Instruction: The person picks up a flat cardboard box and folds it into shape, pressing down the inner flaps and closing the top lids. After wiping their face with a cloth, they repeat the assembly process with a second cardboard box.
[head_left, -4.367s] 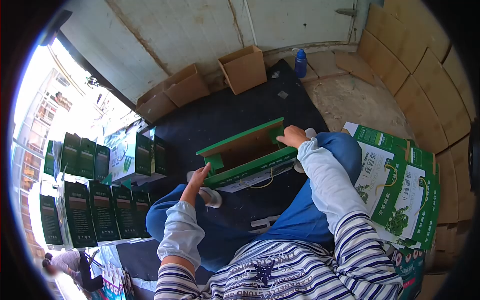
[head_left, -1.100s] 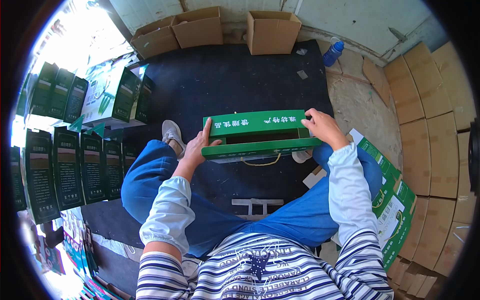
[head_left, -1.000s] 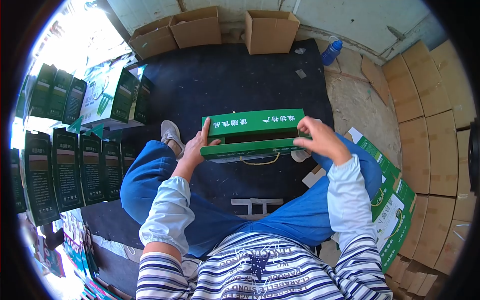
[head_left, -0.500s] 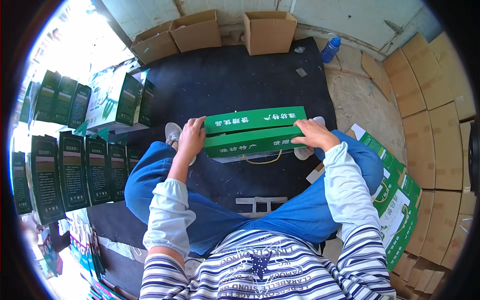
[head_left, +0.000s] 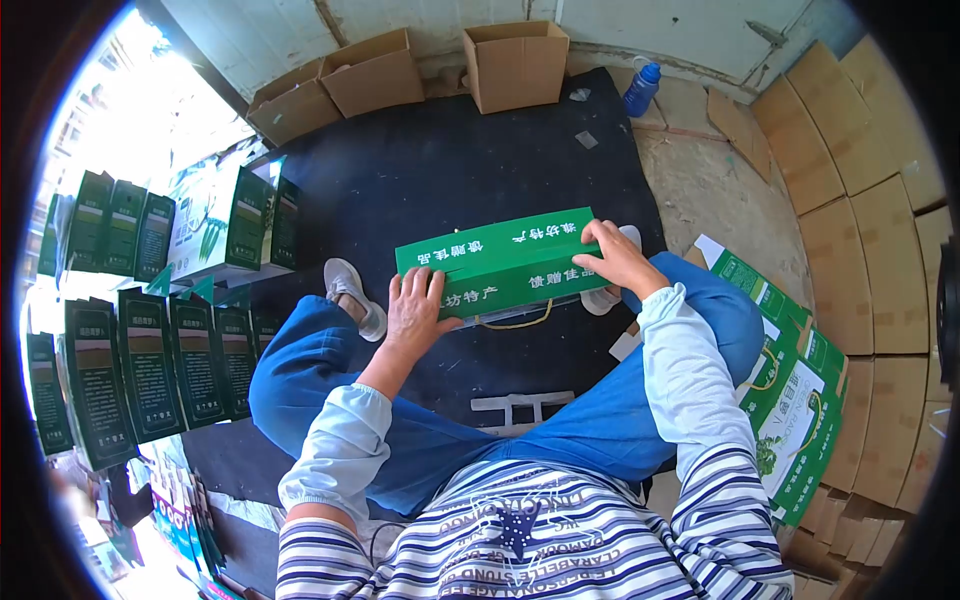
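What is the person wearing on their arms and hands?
Both hands are bare, with no gloves. The left hand and right hand come out of pale, light blue-white sleeve covers gathered with elastic at the wrist and near the elbow. Above them is a navy-and-white striped shirt with lettering and a star on the front. No rings or watch are visible.

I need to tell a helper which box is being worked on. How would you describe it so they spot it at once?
On the black mat, straight ahead of the seated person's knees, lies one long green box on its side, with the left hand and right hand pressing its top flaps. Unlike the green boxes standing upright at the left, it lies flat and has a yellow cord handle underneath.
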